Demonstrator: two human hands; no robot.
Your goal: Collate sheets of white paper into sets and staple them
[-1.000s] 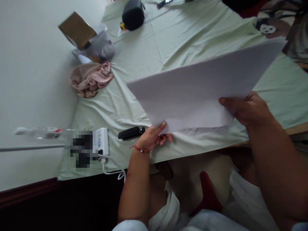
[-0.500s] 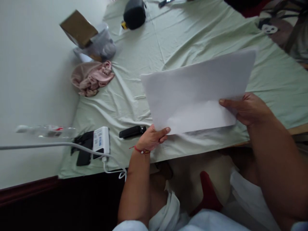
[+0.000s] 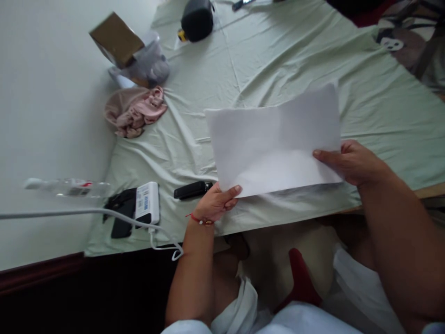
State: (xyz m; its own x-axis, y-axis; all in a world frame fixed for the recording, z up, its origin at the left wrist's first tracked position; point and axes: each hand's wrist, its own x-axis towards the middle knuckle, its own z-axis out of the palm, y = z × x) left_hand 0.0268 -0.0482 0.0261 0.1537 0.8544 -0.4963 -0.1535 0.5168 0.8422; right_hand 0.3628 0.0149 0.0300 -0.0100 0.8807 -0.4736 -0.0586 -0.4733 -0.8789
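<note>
A large white sheet of paper (image 3: 274, 139) is held just above the pale green bedsheet (image 3: 278, 60), near its front edge. My left hand (image 3: 217, 202) pinches the paper's near left corner, thumb on top; a red thread band circles that wrist. My right hand (image 3: 351, 162) grips the paper's near right corner with the thumb lying across the sheet. The paper tilts down towards the bed, its far edge nearly resting on the cloth.
A black stapler-like object (image 3: 193, 189) lies just left of my left hand. A white power bank (image 3: 148, 202) with cable, a black item (image 3: 120, 218), a plastic bottle (image 3: 66, 188), pink cloth (image 3: 134, 111), a cardboard box (image 3: 116, 39) in plastic and a black pouch (image 3: 196, 19) sit along the left.
The paper has come down from a raised, far-reaching tilt to lie lower and flatter over the bed. Both hands kept their grip on the near corners and shifted only slightly.
</note>
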